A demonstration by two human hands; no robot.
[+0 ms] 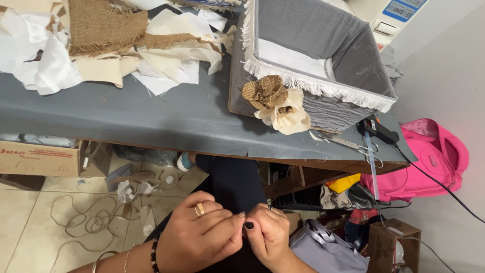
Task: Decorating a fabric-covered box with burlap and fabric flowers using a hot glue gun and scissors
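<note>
table top (151,119): matt grey cloth cover — wooden edge below
box (323,60): grey fabric, white fringed trim
flowers (275,101): rough burlap, smooth cream cloth
scraps (101,45), eleven o'clock: paper-like cloth, coarse jute
scissors (348,144): bare metal
bag (429,156), three o'clock: pink — slightly glossy

Whatever the pinched fingers (237,218) hold is hidden between them

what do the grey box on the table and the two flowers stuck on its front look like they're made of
Grey box: seems covered in grey fabric, matte and softly creased, with a white fringe trim of loose threads along the rim.
Brown flower: looks like burlap, with a coarse open weave and frayed edges.
Cream flower: probably smooth cloth with a faint sheen, its petals folded; the exact fibre cannot be told.
</note>
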